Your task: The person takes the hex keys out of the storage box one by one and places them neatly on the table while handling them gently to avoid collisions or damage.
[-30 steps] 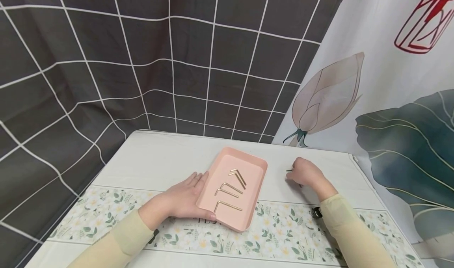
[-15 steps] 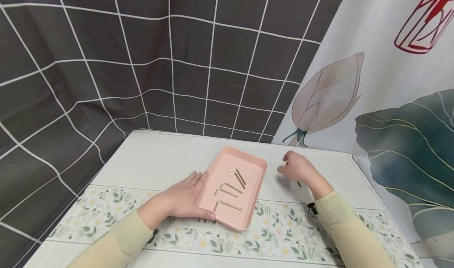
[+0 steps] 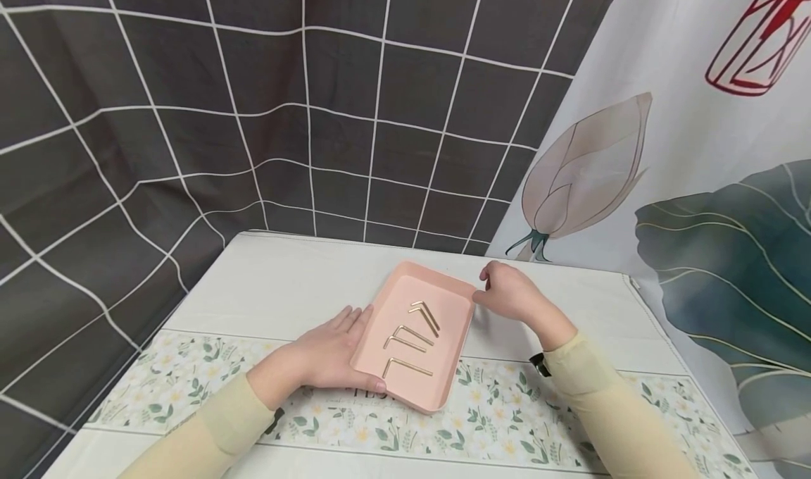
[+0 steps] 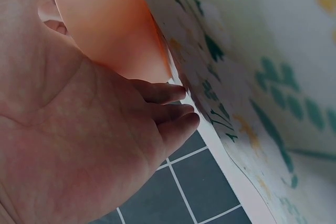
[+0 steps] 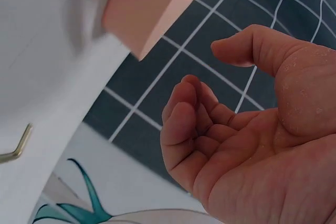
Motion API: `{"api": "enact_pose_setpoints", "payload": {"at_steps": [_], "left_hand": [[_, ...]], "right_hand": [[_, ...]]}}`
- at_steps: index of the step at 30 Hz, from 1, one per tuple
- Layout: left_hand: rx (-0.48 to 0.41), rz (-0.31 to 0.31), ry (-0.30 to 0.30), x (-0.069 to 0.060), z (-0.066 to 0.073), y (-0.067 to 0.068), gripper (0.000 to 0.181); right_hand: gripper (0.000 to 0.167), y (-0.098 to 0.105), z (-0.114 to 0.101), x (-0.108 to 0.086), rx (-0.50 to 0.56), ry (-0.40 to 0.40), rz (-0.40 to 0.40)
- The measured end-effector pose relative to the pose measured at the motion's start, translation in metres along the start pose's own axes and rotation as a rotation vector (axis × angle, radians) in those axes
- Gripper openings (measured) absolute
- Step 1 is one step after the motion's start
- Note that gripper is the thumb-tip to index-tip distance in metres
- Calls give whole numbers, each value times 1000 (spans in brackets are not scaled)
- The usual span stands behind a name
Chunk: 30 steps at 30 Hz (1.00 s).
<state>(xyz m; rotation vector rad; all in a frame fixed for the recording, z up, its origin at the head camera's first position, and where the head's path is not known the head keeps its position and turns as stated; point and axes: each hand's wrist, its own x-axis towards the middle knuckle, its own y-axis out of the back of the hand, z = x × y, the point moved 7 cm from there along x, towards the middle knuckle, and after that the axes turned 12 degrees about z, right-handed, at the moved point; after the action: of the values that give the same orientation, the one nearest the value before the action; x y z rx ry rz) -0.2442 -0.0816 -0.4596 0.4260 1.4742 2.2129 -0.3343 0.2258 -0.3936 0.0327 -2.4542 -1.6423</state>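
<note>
A shallow pink tray [image 3: 451,356] holds several brass-coloured L-shaped hex keys [image 3: 412,367]. Against its left side lies my left hand [image 3: 332,352], fingers straight, with the thumb along the near edge; the left wrist view also has this hand [image 4: 100,124] touching the tray wall [image 4: 113,30]. By the tray's far right corner hovers my right hand [image 3: 510,294]. In the right wrist view, the right hand [image 5: 236,135] has loosely curled fingers, nothing between them and the thumb. Another hex key [image 5: 23,142] lies on the tabletop there; in the head view it is hidden.
A white tablecloth [image 3: 298,275] with a floral band [image 3: 500,422] covers the table. Behind it hangs a dark grid-patterned curtain [image 3: 342,148]; a pale curtain with a flower print [image 3: 576,169] hangs at the right.
My right hand has moved left and slightly away from me, up to the tray's corner. Bits of a hex key visible beside it earlier are now out of sight. The left hand stays put.
</note>
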Motion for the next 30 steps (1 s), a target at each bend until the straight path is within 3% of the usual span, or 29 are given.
{"api": "enact_pose_setpoints", "payload": {"at_steps": [14, 30], "left_hand": [[8, 2, 9, 0, 0, 0, 143], [14, -2, 19, 0, -1, 0, 144]], "right_hand": [[36, -17, -35, 8, 17, 43, -40], [43, -45, -51, 13, 32, 104, -81]]}}
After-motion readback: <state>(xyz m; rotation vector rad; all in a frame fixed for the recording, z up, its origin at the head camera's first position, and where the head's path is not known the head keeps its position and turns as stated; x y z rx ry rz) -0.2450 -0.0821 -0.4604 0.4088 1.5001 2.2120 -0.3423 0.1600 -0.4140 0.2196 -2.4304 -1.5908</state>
